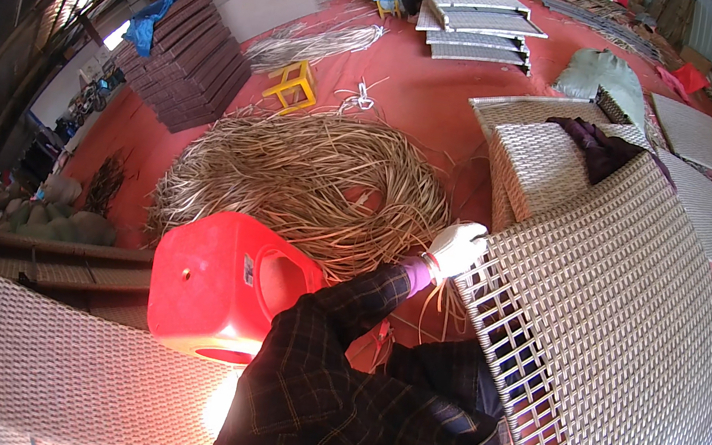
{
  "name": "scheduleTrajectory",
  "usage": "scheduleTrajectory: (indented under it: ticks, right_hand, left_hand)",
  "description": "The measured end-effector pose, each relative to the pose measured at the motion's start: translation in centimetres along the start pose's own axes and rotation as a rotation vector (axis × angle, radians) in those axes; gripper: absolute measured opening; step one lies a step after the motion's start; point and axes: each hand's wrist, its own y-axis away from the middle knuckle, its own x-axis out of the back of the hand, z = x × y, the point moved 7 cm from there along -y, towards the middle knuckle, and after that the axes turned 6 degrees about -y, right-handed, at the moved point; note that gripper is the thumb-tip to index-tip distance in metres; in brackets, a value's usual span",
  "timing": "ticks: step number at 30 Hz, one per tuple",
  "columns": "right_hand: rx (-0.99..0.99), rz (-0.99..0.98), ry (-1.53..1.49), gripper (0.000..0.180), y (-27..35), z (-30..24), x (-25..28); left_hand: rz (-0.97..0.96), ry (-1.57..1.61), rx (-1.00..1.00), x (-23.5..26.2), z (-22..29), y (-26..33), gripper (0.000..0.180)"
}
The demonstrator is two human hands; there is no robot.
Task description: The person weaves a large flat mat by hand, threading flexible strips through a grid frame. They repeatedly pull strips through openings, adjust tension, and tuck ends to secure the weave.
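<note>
Upper body: dark plaid shirt (310, 409), near-black, crossed by thin tan and paler lines | Left sleeve (355, 301): long, same checked cloth | Wrist: purple inner cuff (416, 275) showing beyond the sleeve | Left hand (457, 249): white glove, fine detail washed out by glare

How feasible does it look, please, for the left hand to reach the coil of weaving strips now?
Probably yes: the left hand appears near the coil of weaving strips with nothing visible between, though it would have to leave the woven panel.
</note>
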Motion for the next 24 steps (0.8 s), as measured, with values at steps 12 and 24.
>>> scheduleTrajectory:
  ticks: [12, 24]
  right_hand:
    - [0.014, 0.030, -0.011, 0.037, 0.3, 0.6, 2.1]
    - [0.152, 0.126, -0.295, 0.041, 5.3, 4.6, 13.8]
  left_hand:
    - [-0.019, -0.039, 0.105, -0.2, 0.6, 1.0, 0.038]
    - [-0.051, 0.041, 0.093, -0.9, -1.9, 0.7, 0.038]
